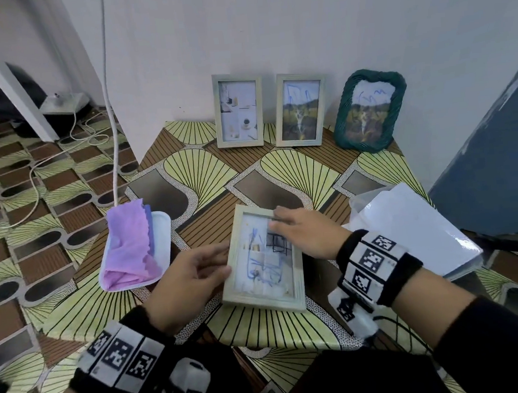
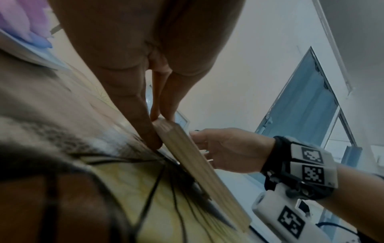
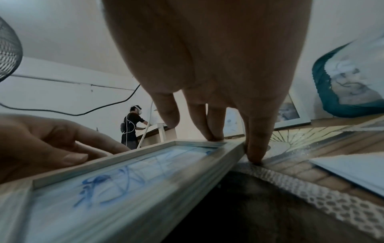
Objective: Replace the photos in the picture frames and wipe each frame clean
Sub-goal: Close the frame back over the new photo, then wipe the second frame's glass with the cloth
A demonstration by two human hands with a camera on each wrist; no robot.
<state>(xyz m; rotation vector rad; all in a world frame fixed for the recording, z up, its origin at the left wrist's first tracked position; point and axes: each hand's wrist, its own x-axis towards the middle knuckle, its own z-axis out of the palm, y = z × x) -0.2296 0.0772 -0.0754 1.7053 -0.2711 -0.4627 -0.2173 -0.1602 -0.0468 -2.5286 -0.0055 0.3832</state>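
Observation:
A pale wooden picture frame (image 1: 267, 301) lies face up on the patterned table (image 1: 280, 331), its glass marked with blue and black scribbles. My left hand (image 1: 224, 258) pinches its left edge, thumb low beside the rim and fingers on top, as the left wrist view shows at the frame (image 2: 197, 164). My right hand (image 1: 273, 220) lies over the frame's far right corner. In the right wrist view its fingers (image 3: 214, 134) rest fairly straight on the frame (image 3: 145, 172) rim, one down along the side. A purple cloth (image 1: 131, 246) lies on a white tray (image 1: 163, 235) to the left.
Three frames lean on the wall at the back: two pale ones (image 1: 238, 111) (image 1: 300, 109) and a green woven one (image 1: 368, 110). A clear container with white sheets (image 1: 408, 225) sits at the right. A blue door (image 1: 495, 146) stands beyond. Cables (image 1: 62, 149) trail over the floor at left.

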